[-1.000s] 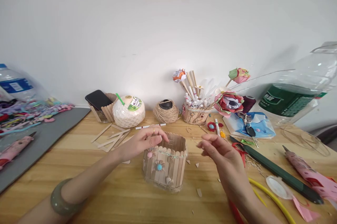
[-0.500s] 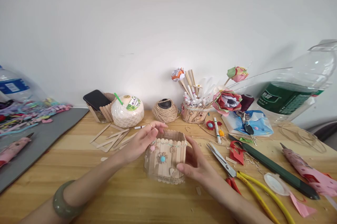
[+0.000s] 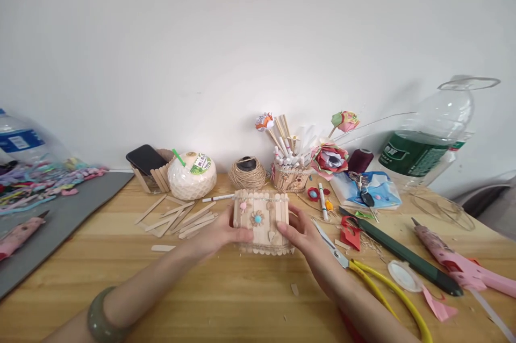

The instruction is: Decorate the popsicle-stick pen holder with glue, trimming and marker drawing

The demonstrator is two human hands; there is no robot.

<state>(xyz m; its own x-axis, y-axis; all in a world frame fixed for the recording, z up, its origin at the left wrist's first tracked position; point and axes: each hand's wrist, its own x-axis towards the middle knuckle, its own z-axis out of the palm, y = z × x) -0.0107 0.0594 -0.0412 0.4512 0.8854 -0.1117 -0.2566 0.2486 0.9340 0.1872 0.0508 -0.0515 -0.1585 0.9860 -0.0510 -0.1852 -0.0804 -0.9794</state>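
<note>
A small box made of popsicle sticks [image 3: 264, 233] is held between my two hands over the wooden table. Its front carries a twine flower with a blue centre, a pink bead and a small heart-shaped piece. My left hand [image 3: 228, 230] grips the left side, thumb on the front. On the right side my right hand [image 3: 296, 227] grips it the same way, with its thumb near the heart. The fingers behind the box are partly hidden. Yellow-handled scissors [image 3: 371, 273] lie beside my right forearm.
Loose popsicle sticks [image 3: 173, 218] lie left of the box. Behind stand a wrapped coconut [image 3: 192, 179], a twine ball [image 3: 246, 173] and a decorated holder [image 3: 291, 179] of pens. At right are a green cutter [image 3: 403, 251], a pink glue gun [image 3: 455, 257] and a large bottle [image 3: 423, 138].
My left hand has come down from the box's top rim to grip its left side. The box is now tilted back, with its front face turned upward. The view has shifted slightly.
</note>
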